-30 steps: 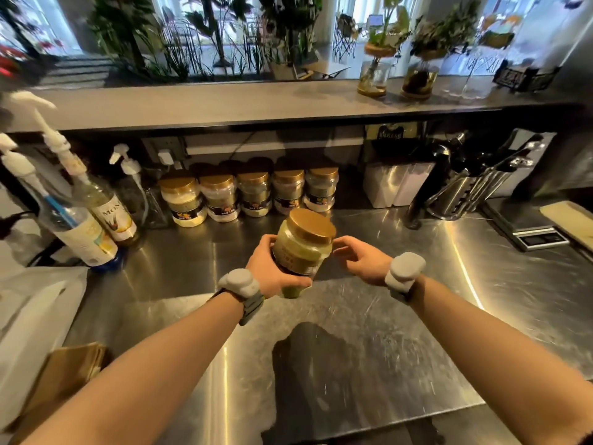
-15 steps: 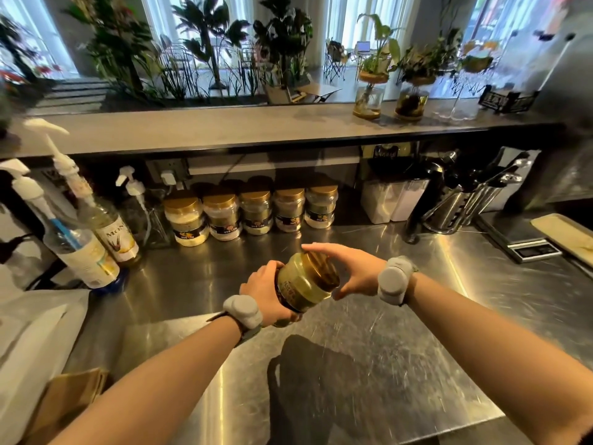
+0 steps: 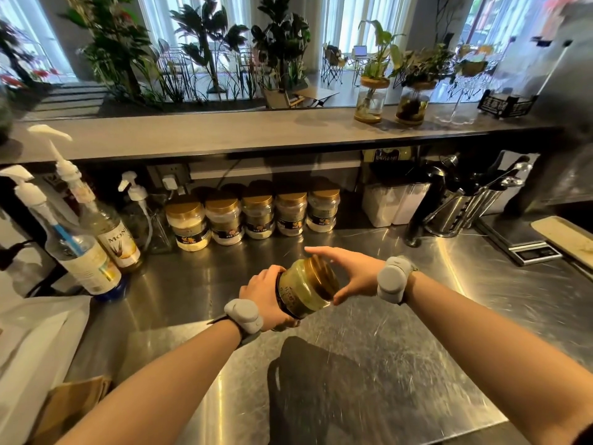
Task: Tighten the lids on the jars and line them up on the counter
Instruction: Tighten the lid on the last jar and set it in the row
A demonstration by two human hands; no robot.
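A jar [image 3: 300,292] of greenish powder with a gold lid [image 3: 322,274] is held tilted to the right above the steel counter [image 3: 449,332]. My left hand [image 3: 268,295] grips its body from the left. My right hand [image 3: 348,273] cups the lid, fingers over the top and thumb under the rim. Against the back wall stands a row of several like jars [image 3: 253,213] with gold lids, upright and side by side.
Pump syrup bottles [image 3: 96,232] stand at the left, a white plastic bag [image 3: 32,348] and brown paper below them. White containers [image 3: 391,203], a steel utensil holder [image 3: 462,207], a scale [image 3: 526,248] and a tray sit at the right. A shelf with plants runs above.
The jar has tipped from upright to leaning right and dropped lower. My right hand has come from beside the jar onto its lid.
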